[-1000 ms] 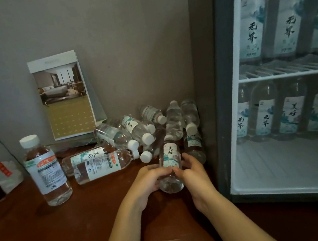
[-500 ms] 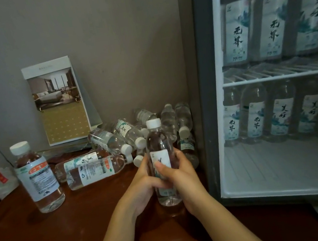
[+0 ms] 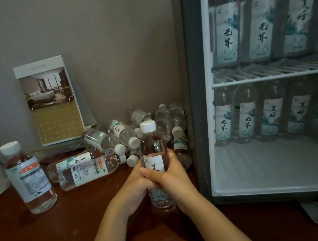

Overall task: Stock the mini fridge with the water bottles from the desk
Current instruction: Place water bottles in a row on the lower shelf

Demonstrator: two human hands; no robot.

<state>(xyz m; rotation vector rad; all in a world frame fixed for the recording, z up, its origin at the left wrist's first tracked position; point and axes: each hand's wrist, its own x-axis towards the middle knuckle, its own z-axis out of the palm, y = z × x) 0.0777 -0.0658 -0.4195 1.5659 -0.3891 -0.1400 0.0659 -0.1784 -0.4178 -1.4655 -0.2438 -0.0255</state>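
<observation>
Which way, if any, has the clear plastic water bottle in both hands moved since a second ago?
Yes: water bottle tipped from lying to upright, drawn back from the bottle heap.

Both hands clasped round an upright water bottle (image 3: 151, 146).
The left hand (image 3: 132, 187) grips the bottle's left side and the right hand (image 3: 176, 177) its right side. Both sets of fingers curl round the lower label and meet at its front. The bare forearms converge on the bottle from below, wrists roughly straight.
</observation>
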